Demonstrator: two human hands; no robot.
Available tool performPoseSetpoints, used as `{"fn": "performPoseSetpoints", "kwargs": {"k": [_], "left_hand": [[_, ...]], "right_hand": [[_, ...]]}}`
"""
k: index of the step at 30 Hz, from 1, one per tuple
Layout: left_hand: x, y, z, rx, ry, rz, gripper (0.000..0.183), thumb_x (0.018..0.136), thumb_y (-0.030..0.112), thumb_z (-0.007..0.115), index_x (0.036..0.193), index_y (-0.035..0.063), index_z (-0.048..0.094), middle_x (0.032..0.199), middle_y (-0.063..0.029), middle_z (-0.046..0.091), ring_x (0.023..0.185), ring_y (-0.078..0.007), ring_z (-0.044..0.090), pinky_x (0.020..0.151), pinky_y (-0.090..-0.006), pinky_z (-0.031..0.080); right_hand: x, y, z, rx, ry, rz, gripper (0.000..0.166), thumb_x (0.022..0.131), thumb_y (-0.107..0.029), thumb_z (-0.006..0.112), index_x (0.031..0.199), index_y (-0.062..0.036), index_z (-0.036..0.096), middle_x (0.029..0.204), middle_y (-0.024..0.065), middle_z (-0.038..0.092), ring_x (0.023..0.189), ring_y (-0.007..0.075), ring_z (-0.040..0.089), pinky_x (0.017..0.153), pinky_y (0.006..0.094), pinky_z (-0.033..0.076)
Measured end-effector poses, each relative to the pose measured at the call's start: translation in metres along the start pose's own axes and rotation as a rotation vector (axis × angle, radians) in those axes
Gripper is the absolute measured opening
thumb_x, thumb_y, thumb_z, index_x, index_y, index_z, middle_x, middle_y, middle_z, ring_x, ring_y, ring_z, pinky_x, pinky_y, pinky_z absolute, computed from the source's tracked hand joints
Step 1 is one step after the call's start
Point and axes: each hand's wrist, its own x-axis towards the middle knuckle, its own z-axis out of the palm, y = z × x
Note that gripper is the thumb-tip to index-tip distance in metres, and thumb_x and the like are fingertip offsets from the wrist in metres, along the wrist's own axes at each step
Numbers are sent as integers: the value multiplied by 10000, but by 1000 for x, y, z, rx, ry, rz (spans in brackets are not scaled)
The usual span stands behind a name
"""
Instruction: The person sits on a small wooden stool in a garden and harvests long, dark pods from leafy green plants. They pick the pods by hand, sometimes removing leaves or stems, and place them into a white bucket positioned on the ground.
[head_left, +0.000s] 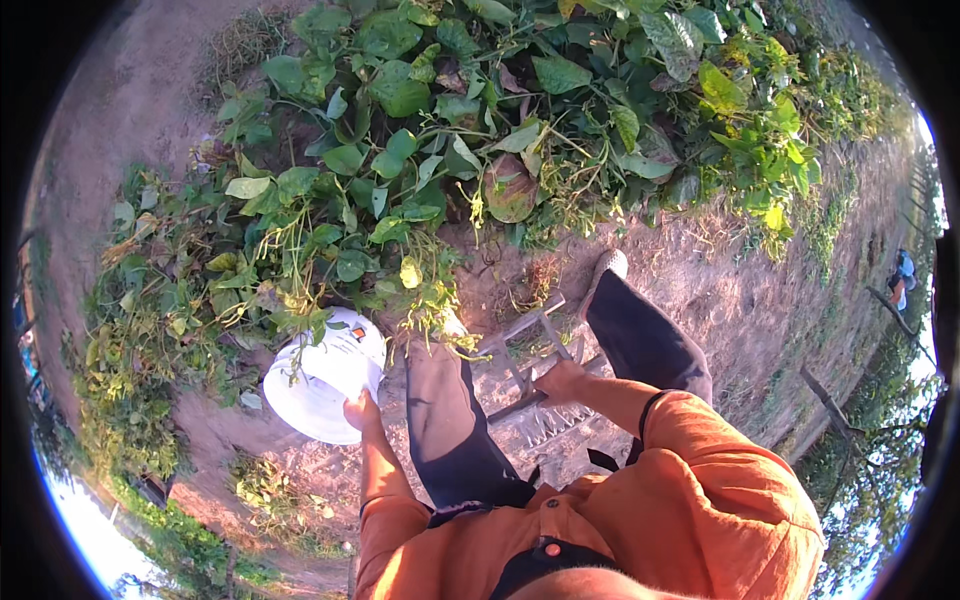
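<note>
A white plastic bucket (346, 346) with printed marks on its side leans over at the edge of the bean-like leafy plants (420, 180). My left hand (364, 411) grips its rim. Low between my legs is a small metal-framed stool (517, 409), with what looks like white lacing strung along its near side. My right hand (561, 381) is closed around a bar of this frame. A few thin stems and leaves overlap the bucket's upper side. How full the bucket is cannot be seen.
My shod foot (613, 262) stands on dry soil (720, 307) beside the plant row; a stem cluster (439, 315) hangs over the other. A pulled or wilted plant heap (277, 495) lies at lower left. Far right, a person (902, 277) is near bare branches (829, 401).
</note>
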Motion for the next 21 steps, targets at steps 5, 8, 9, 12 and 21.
{"fn": "performPoseSetpoints", "kwargs": {"k": [5, 8, 9, 12, 21], "left_hand": [[-14, 1, -64, -114, -38, -308, 266, 752, 190, 686, 866, -48, 720, 900, -187, 729, 853, -323, 695, 791, -412, 518], [-39, 14, -94, -285, -97, -243, 338, 747, 262, 749, 856, -56, 718, 899, -177, 732, 895, -316, 689, 833, -410, 512], [-40, -5, -98, -287, -192, -236, 372, 733, 255, 776, 909, -66, 710, 928, -190, 728, 924, -321, 685, 859, -405, 508], [-69, 11, -123, -229, -128, -258, 326, 716, 186, 785, 919, -60, 714, 914, -180, 728, 879, -303, 685, 835, -390, 511], [-180, 26, -214, -151, -246, -333, 292, 697, 166, 784, 881, -51, 721, 853, -154, 733, 816, -270, 693, 763, -380, 527]], "right_hand": [[-44, 12, -31, 16, 159, -15, 450, 817, -543, 660, 1044, -154, 653, 853, 77, 708, 844, 274, 692, 846, 463, 469], [-64, 1, -50, 78, 350, 28, 448, 818, -544, 659, 982, -127, 657, 838, 92, 703, 854, 291, 687, 853, 456, 471], [-75, -6, -53, 97, 390, 41, 450, 817, -543, 660, 975, -121, 658, 837, 95, 703, 858, 293, 686, 856, 451, 471], [-105, -23, -72, 89, 513, 105, 437, 809, -526, 672, 930, -106, 656, 828, 107, 698, 860, 300, 681, 856, 432, 472], [-228, -28, -64, 344, 835, 88, 418, 774, -469, 729, 936, -100, 618, 807, 97, 679, 841, 302, 666, 826, 426, 459]]}}
